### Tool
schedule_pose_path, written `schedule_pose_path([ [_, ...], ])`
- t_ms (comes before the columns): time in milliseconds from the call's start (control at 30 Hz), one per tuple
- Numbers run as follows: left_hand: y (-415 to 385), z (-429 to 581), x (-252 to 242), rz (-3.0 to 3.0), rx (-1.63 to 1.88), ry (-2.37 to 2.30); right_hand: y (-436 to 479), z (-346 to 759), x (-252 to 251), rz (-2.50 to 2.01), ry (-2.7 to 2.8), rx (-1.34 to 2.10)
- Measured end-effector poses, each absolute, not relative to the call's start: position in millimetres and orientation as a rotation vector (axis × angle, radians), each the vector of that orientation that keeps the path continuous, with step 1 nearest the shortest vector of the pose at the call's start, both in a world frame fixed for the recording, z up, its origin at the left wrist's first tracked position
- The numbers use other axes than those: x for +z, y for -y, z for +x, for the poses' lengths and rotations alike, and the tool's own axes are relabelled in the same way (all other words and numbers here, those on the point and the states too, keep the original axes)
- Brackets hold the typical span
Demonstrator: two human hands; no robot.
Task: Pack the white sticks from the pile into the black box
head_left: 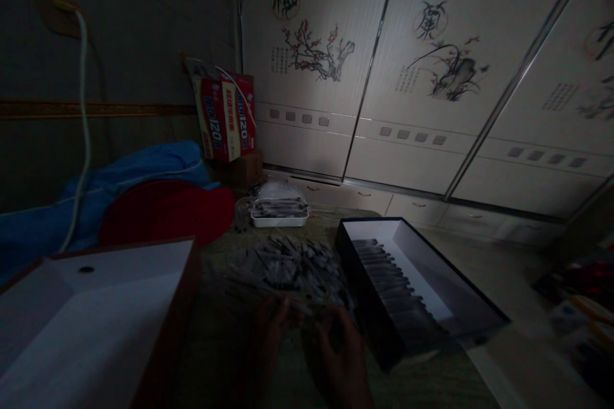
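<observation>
Low in the dim view, my left hand (275,326) has its fingers closed on a thin pale piece (300,308). Just right of it, my right hand (339,345) is curled with thumb and finger close together near the piece's end; what it holds, if anything, is too dark to make out. Beyond both hands lies a loose pile of slim clear pieces with dark parts (288,265). Similar pieces (388,278) lie in a row inside a dark-edged box (432,255) at the right.
A red-edged box (110,307) with a white inside stands at left. Behind the pile, a white tray (279,221) holds more slim pieces. Red cloth (167,211), blue cloth (144,163) and a printed carton (225,118) are at back left. Sliding doors (311,25) stand behind.
</observation>
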State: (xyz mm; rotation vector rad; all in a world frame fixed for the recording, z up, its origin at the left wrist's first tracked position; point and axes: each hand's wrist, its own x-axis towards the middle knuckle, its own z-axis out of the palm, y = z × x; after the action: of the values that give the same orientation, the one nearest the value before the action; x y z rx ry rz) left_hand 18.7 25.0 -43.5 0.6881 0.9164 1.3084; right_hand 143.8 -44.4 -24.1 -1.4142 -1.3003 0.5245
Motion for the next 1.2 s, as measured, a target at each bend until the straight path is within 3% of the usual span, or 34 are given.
schedule_pose_path([
  [1200, -26, 18, -52, 0.861, 1.253, -0.885, 40, 148, -37, -1.405, 1.293, 0.643],
])
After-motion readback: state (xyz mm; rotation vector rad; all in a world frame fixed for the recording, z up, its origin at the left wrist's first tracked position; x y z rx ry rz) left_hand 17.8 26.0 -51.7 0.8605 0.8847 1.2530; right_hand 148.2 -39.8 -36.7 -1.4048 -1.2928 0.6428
